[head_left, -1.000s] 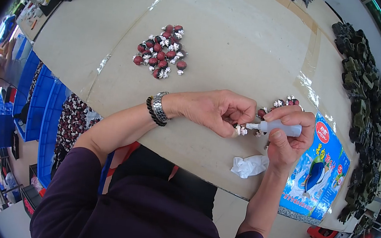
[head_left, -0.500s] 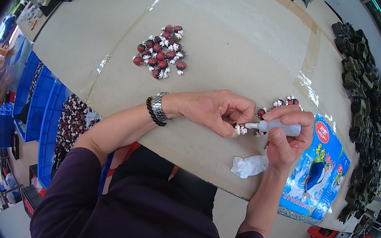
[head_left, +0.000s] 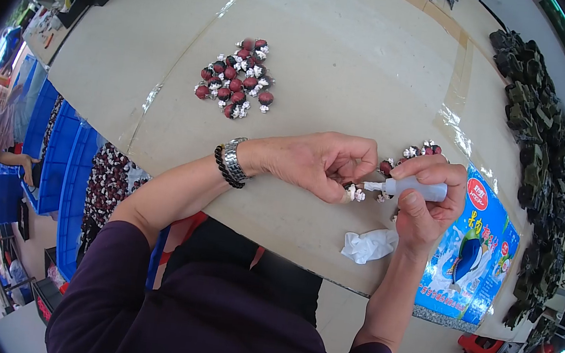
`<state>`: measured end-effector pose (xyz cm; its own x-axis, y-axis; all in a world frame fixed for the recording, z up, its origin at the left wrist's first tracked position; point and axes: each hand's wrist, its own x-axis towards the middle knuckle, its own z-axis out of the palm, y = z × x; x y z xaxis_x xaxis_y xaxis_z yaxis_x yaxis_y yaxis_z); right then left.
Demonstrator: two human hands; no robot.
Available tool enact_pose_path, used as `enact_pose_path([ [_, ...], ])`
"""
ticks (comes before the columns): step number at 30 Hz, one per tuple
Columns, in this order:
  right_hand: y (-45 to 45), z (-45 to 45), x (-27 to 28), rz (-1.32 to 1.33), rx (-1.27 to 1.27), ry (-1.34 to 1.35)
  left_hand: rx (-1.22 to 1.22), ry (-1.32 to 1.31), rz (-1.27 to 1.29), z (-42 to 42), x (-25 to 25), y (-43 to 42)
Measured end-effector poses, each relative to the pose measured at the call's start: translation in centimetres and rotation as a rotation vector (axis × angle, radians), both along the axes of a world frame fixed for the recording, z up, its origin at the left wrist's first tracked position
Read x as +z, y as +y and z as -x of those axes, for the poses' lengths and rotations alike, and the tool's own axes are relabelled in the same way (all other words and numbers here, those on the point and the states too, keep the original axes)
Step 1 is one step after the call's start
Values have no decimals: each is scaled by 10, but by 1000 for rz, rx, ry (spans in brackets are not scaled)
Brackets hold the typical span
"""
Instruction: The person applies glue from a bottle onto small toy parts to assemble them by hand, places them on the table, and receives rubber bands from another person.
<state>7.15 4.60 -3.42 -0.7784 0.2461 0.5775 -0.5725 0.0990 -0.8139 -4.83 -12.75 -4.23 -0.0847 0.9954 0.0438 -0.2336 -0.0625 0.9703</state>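
My left hand (head_left: 329,166) pinches a small figure with a white part (head_left: 356,193) and a dark part mostly covered by the fingers. Wrapped in my right hand (head_left: 434,194) is a translucent white bottle (head_left: 420,189), lying sideways with its narrow tip pointing left at the small figure. Whether the tip touches it I cannot tell. Behind the bottle, a group of red, black and white figures (head_left: 430,150) is partly hidden by my right hand. A larger group of similar figures (head_left: 237,82) lies farther off on the table (head_left: 349,79).
A crumpled white tissue (head_left: 369,245) lies near the table's front edge, beside a blue printed sheet (head_left: 472,257). Dark green pieces (head_left: 539,157) are heaped along the right. At left stand blue bins (head_left: 72,201), one holding many figures, and another person's arm (head_left: 11,158) reaches in.
The view has shifted very slightly. My hands, the bottle and the small figure keep nearly the same pose. At the far left, the other person's arm has come lower, toward the blue bins.
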Motion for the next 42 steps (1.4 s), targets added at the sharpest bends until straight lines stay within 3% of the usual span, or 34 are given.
enact_pose_path([
  [8, 2, 0, 1, 106, -32, 59, -22, 9, 67, 2, 0, -1],
  [13, 1, 1, 6, 482, -18, -85, 22, 24, 36, 2, -2, 0],
  [18, 1, 5, -3, 646, -61, -119, 51, -23, -64, 5, -12, 2],
  [20, 1, 3, -3, 753, -5, -269, 105, -97, -142, 4, -14, 5],
  [25, -4, 4, -7, 744, 12, -311, 127, -98, -146, 10, -13, 5],
  [31, -14, 2, -7, 465, -71, -409, 168, -126, -145, 8, -15, 7],
  [33, -21, 3, -8, 74, -182, -432, 170, -137, -149, 7, -16, 7],
  [35, -26, 4, -5, 59, -202, -400, 181, -177, -154, 7, -18, 7],
  [37, -25, 7, -6, -239, -278, -334, 177, -164, -158, 7, -20, 7],
  [42, -26, 8, -5, -254, -262, -302, 170, -172, -141, 7, -21, 7],
])
